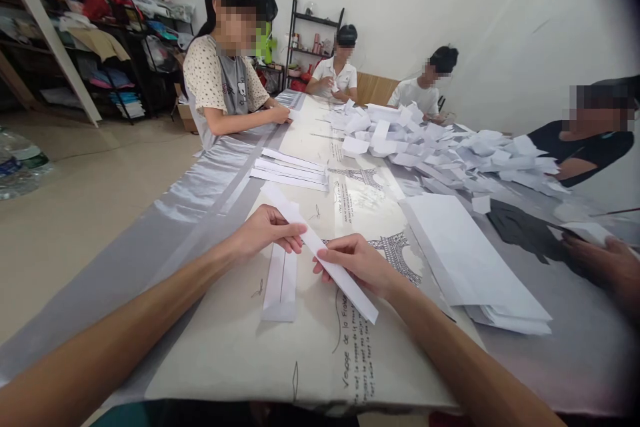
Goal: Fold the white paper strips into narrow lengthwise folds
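Both hands grip one folded white paper strip (320, 250), held slantwise above the table. My left hand (277, 230) pinches its upper part between thumb and fingers. My right hand (350, 260) pinches it lower down, thumb on top. Beneath the hands another paper strip (279, 293) lies flat, with a dark line along it; its upper part is partly covered. Farther up, several paper strips (290, 170) lie side by side on the printed tablecloth (215, 347).
A stack of white paper sheets (475, 260) lies to the right. Behind it spreads a big heap of folded paper pieces (425, 140). Several people sit around the table; a co-worker's hand (607, 263) holds paper at far right. Cluttered shelves (110, 47) stand at left.
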The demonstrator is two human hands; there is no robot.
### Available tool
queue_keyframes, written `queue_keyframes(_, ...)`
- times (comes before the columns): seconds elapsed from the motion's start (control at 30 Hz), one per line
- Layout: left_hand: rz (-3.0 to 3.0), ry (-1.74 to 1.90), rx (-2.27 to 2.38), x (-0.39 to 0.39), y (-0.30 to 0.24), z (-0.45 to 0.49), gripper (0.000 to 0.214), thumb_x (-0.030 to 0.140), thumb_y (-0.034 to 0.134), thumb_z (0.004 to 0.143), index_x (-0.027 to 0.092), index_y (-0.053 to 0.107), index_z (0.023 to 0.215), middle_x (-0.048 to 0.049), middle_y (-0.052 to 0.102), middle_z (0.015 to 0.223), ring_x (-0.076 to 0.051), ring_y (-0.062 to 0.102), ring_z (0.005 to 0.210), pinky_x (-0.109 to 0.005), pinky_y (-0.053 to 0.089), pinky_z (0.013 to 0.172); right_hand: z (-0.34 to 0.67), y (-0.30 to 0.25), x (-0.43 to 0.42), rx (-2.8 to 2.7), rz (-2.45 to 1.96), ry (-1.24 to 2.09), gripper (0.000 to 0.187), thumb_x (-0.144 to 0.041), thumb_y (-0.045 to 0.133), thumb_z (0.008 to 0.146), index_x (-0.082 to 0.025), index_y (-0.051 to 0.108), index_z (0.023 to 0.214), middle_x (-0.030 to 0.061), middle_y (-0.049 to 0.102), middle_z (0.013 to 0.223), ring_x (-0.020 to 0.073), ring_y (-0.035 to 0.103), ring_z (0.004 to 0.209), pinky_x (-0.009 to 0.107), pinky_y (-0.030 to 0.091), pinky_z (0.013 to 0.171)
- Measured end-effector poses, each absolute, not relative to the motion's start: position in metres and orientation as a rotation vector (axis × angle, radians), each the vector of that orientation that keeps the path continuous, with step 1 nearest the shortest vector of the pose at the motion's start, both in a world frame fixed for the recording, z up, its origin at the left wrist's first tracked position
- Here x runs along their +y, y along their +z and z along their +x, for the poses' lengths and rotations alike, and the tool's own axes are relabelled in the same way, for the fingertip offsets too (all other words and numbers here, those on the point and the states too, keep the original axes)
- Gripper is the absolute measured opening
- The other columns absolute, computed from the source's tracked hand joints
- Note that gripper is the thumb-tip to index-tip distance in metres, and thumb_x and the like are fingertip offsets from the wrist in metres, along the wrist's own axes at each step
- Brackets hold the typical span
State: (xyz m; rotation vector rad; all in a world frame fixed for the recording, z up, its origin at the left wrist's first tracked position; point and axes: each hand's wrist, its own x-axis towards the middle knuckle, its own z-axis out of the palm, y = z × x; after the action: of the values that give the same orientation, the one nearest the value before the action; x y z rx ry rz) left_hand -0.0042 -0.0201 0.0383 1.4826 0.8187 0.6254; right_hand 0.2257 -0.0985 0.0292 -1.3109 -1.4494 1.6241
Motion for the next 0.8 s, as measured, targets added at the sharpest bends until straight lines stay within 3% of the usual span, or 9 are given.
queue_keyframes(0.3,1.472,0.629,0.839,-0.020,0.037,-0.005,0.034,0.043,0.081,0.080,0.012,0.077,0.066,-0.0087,0.074,0.064,-0.013,0.066,0.055,-0.021,0.055,0.058,0.223,0.025,-0.098,-1.390,-1.260,1.620,0.028,-0.047,0.081,0.078,-0.019,0.081,0.080,0.0086,0.078,0.085,0.0181,0.072,0.072,0.032,0.058,0.072)
queue_keyframes(0.63,1.440,0.525,0.722,-0.032,0.036,0.006,0.030,0.040,0.082,0.080,0.012,0.078,0.072,-0.0076,0.074,0.065,-0.012,0.066,0.056,-0.020,0.052,0.055,0.222,0.024,-0.099,-1.456,-1.278,1.552,0.032,-0.050,0.080,0.079,-0.018,0.080,0.084,0.0070,0.077,0.078,0.0203,0.073,0.074,0.032,0.057,0.070)
queue_keyframes(0.8,1.459,0.550,0.755,-0.023,0.039,-0.003,0.023,0.035,0.084,0.078,0.013,0.079,0.072,-0.0075,0.076,0.069,-0.011,0.066,0.058,-0.019,0.051,0.058,0.225,0.033,-0.100,-1.503,-1.259,1.714,0.041,-0.057,0.072,0.085,-0.017,0.080,0.086,0.0099,0.079,0.091,0.0195,0.074,0.073,0.032,0.059,0.069)
